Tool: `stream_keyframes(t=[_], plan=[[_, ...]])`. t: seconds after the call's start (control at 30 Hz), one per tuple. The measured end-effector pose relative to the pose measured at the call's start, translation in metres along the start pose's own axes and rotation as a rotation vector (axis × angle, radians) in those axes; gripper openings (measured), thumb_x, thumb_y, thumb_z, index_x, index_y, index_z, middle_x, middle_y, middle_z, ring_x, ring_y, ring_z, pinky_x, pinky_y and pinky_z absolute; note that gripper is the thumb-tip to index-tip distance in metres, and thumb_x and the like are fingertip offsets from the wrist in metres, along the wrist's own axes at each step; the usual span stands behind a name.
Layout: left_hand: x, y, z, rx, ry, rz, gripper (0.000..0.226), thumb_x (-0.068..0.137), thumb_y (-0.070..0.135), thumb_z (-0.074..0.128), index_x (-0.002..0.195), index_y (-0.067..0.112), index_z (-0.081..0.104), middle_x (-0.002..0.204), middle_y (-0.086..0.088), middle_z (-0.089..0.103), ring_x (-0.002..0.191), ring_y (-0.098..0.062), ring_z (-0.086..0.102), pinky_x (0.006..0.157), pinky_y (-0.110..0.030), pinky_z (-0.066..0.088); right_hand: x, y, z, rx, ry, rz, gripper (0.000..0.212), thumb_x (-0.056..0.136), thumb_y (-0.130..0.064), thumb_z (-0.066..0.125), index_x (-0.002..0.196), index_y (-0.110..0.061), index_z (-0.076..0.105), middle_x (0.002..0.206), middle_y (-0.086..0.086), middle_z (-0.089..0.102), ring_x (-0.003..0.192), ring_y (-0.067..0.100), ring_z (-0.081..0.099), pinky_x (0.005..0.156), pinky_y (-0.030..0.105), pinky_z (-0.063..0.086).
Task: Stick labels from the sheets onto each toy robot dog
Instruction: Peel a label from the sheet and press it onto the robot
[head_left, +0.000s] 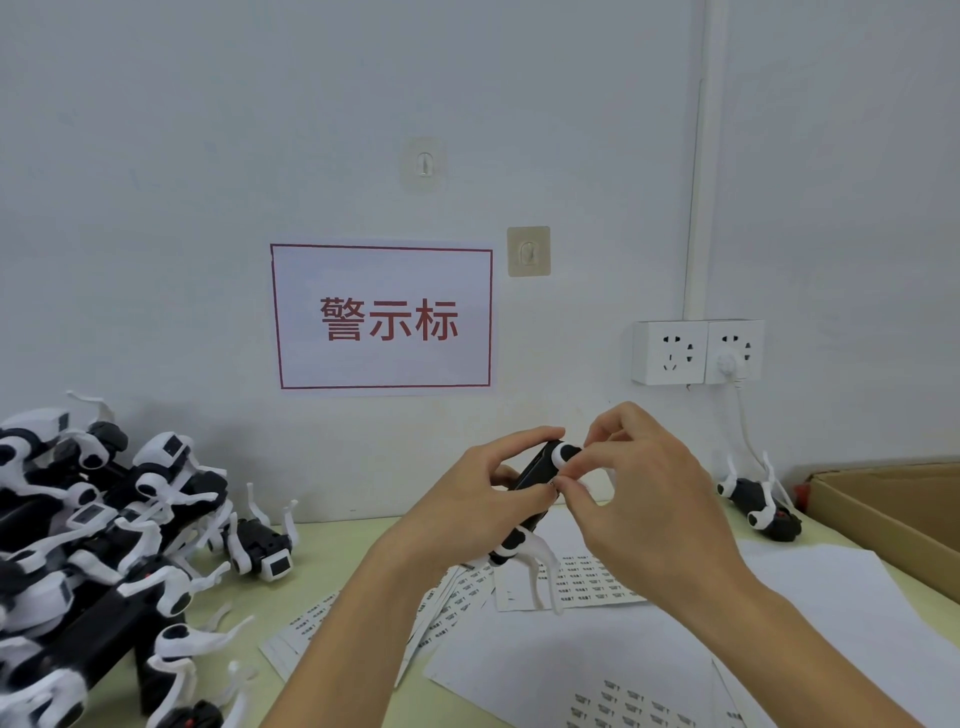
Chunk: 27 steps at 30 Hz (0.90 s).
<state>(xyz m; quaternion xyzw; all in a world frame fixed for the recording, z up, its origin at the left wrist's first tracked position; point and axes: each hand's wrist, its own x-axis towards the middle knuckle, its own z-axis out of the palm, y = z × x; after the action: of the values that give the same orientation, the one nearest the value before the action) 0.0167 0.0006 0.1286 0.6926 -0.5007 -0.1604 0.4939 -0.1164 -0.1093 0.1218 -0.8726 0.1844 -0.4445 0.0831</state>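
Observation:
My left hand (480, 501) grips a black-and-white toy robot dog (530, 512) and holds it up above the table, its white legs hanging down. My right hand (631, 491) pinches at the dog's upper side near a white joint; any label under the fingertips is too small to make out. Label sheets (587, 577) lie fanned out on the table under the dog, with more sheets (628, 704) at the front.
A heap of toy robot dogs (88, 551) fills the left side, with one dog (262, 551) lying apart beside it. Another dog (761, 501) lies at the back right by an open cardboard box (893, 512). Wall sockets (696, 352) with a plugged-in cable sit above.

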Motion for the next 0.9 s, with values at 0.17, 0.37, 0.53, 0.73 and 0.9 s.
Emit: stream_keyframes(t=[0.17, 0.37, 0.53, 0.73, 0.9], plan=[[-0.0006, 0.0017, 0.0, 0.005, -0.004, 0.0, 0.042, 0.093, 0.037, 0.065, 0.117, 0.069, 0.054, 0.103, 0.002, 0.073, 0.092, -0.016, 0.072, 0.086, -0.038, 0.059, -0.002, -0.0043, 0.0004, -0.03, 0.048, 0.026, 0.005, 0.082, -0.032, 0.077, 0.085, -0.036, 0.078, 0.088, -0.018, 0.047, 0.08, 0.007, 0.052, 0.068, 0.026, 0.035], [-0.0017, 0.0034, -0.0001, -0.004, -0.017, 0.001, 0.044, 0.093, 0.032, 0.064, 0.117, 0.068, 0.055, 0.104, -0.001, 0.072, 0.079, -0.012, 0.067, 0.074, -0.026, 0.055, -0.0023, -0.008, -0.0013, -0.058, 0.046, 0.08, 0.004, 0.083, -0.037, 0.075, 0.085, -0.039, 0.078, 0.089, -0.02, 0.046, 0.079, 0.006, 0.045, 0.071, 0.028, 0.035], [-0.0022, 0.0034, 0.0027, -0.017, -0.027, -0.013, 0.043, 0.093, 0.031, 0.064, 0.118, 0.066, 0.056, 0.106, -0.005, 0.072, 0.072, -0.014, 0.061, 0.071, -0.028, 0.052, -0.0031, -0.0099, -0.0038, -0.113, 0.036, 0.112, 0.002, 0.083, -0.039, 0.075, 0.083, -0.04, 0.077, 0.09, -0.02, 0.047, 0.073, 0.006, 0.046, 0.069, 0.027, 0.033], [-0.0017, 0.0013, 0.0038, -0.02, -0.021, -0.023, 0.043, 0.094, 0.032, 0.064, 0.119, 0.066, 0.055, 0.105, -0.003, 0.072, 0.072, -0.012, 0.062, 0.068, -0.023, 0.052, -0.0034, -0.0101, -0.0031, -0.121, 0.02, 0.144, 0.002, 0.083, -0.041, 0.074, 0.084, -0.041, 0.076, 0.09, -0.021, 0.047, 0.075, 0.009, 0.049, 0.067, 0.026, 0.033], [-0.0017, 0.0021, 0.0035, -0.029, -0.012, -0.017, 0.043, 0.094, 0.03, 0.064, 0.118, 0.065, 0.057, 0.104, -0.004, 0.071, 0.068, -0.009, 0.062, 0.063, -0.017, 0.052, -0.0034, -0.0109, -0.002, -0.156, 0.044, 0.144, 0.003, 0.083, -0.04, 0.075, 0.085, -0.04, 0.077, 0.089, -0.02, 0.049, 0.073, 0.01, 0.049, 0.065, 0.026, 0.033]])
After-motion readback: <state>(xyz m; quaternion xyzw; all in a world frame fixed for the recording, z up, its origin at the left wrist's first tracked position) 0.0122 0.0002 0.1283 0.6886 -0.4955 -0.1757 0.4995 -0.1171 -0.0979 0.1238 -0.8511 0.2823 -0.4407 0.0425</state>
